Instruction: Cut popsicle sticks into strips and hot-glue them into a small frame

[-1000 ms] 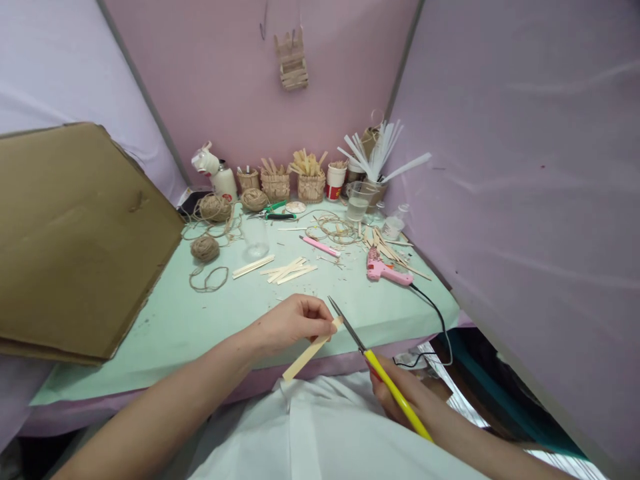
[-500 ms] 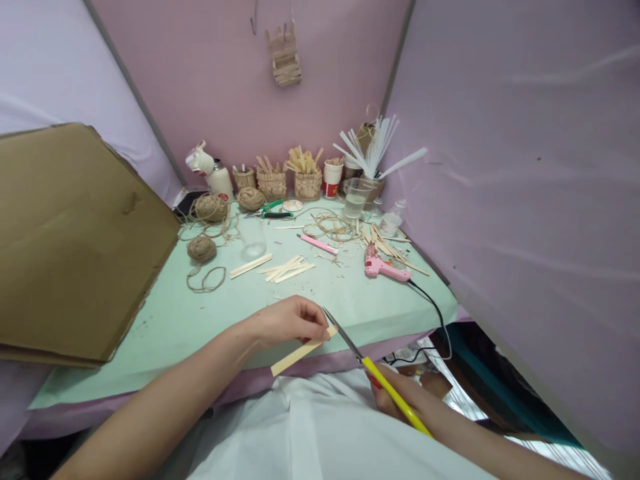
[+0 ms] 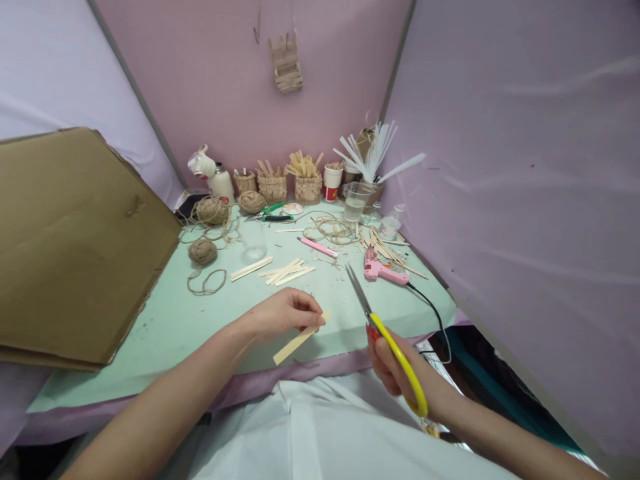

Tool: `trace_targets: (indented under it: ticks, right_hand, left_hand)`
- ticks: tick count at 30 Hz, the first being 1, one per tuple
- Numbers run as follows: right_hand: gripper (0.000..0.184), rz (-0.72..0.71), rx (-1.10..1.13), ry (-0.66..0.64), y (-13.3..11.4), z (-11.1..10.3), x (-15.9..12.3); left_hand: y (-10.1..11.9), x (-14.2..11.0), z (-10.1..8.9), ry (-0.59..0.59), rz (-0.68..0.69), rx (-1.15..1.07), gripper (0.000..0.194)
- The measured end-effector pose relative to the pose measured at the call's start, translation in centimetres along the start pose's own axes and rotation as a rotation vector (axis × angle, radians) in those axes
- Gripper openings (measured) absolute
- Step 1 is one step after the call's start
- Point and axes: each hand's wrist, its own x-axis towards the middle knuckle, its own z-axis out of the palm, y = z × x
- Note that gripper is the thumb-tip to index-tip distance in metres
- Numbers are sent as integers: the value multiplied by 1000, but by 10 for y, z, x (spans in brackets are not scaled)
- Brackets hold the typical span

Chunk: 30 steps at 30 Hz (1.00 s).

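- The left hand (image 3: 293,312) and the right hand (image 3: 389,365) are apart, with a stretch of the green table cover (image 3: 165,320) between and beyond them
- The left hand is clamped on a pale wooden strip (image 3: 293,349), pinched between thumb and fingers near its far end
- A short tip of the strip pokes out past the left thumb toward the right hand; the longer part slants down below the left hand, toward the white clothing (image 3: 330,427)
- The right hand is wrapped around the yellow handles of the scissors (image 3: 376,325), whose blades point forward and a little left of that hand, apart from the strip
- Whether the blades are slightly parted is too small to tell
- Just beyond the left hand lies a loose, crossing pile of strips (image 3: 287,271), with a neater bundle (image 3: 251,268) to the left of it
- Beyond the right hand rests a pink glue gun (image 3: 384,269)
- Farther ahead, between the two hands, lies a pink pen-like tool (image 3: 319,247), with a tangle of twine (image 3: 333,228) behind it
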Motion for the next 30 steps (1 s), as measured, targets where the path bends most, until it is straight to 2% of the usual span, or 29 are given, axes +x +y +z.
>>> trace_targets:
  ticks: [5, 8, 10, 13, 15, 17, 19, 22, 24, 28, 30]
  right_hand:
    - [34, -204, -43, 49, -27, 3, 42]
    - [36, -344, 65, 8, -37, 9, 67]
    - [37, -400, 155, -85, -42, 14, 78]
    - [39, -409, 241, -270, -50, 24, 89]
    - [39, -411, 272, -341, -53, 29, 92]
    - [36, -415, 267, -349, -56, 33, 93]
    - [31, -410, 237, -301, -58, 36, 94]
    - [30, -389, 211, -109, -61, 39, 100]
    - [31, -381, 211, 34, -61, 40, 108]
    - [35, -375, 224, 222, -56, 48, 134]
    - [36, -374, 233, 295, -51, 56, 146]
  left_hand:
    - [3, 2, 0, 94, 66, -253, 24]
    - [1, 1, -1, 47, 75, -376, 26]
    - [-2, 0, -1, -2, 63, -427, 26]
    - [-8, -1, 1, -86, 36, -526, 27]
    - [-12, -1, 4, -150, 38, -604, 28]
    - [-16, 0, 5, -191, 58, -667, 27]
    - [-17, 0, 4, -183, 70, -679, 27]
    - [-15, 0, -4, -25, 102, -560, 32]
    - [-12, 0, -12, 189, 169, -367, 35]
    - [-12, -2, -19, 711, 386, 275, 26]
    - [-17, -2, -18, 869, 460, 626, 21]
